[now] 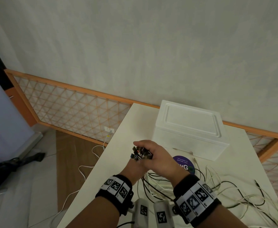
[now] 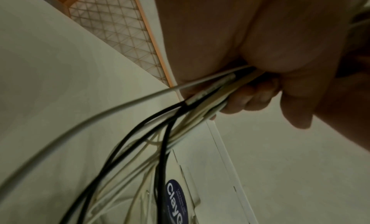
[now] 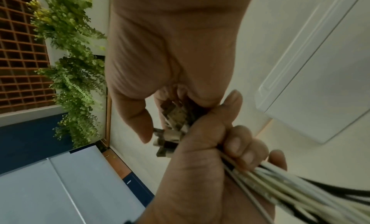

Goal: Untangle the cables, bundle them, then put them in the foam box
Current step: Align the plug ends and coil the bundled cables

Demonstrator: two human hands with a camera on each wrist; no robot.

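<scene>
Several black and white cables [image 1: 217,186] trail loose over the white table [image 1: 118,170], and their plug ends [image 1: 140,153] are gathered in one bunch. My left hand [image 1: 135,167] grips that bunch in a fist just below the plugs; in the left wrist view its curled fingers [image 2: 250,97] wrap the cables [image 2: 160,124]. From above, my right hand [image 1: 156,155] closes over the plugs [image 3: 174,124], with its thumb beside them. The white foam box [image 1: 189,129] stands just behind the hands with its lid on.
A round purple sticker [image 1: 183,163] lies on the table between hands and box. The table's left edge runs close by, and a white cable [image 1: 85,168] lies on the floor below. An orange lattice fence [image 1: 69,109] lines the wall. Two tagged white pieces [image 1: 143,209] sit by the near edge.
</scene>
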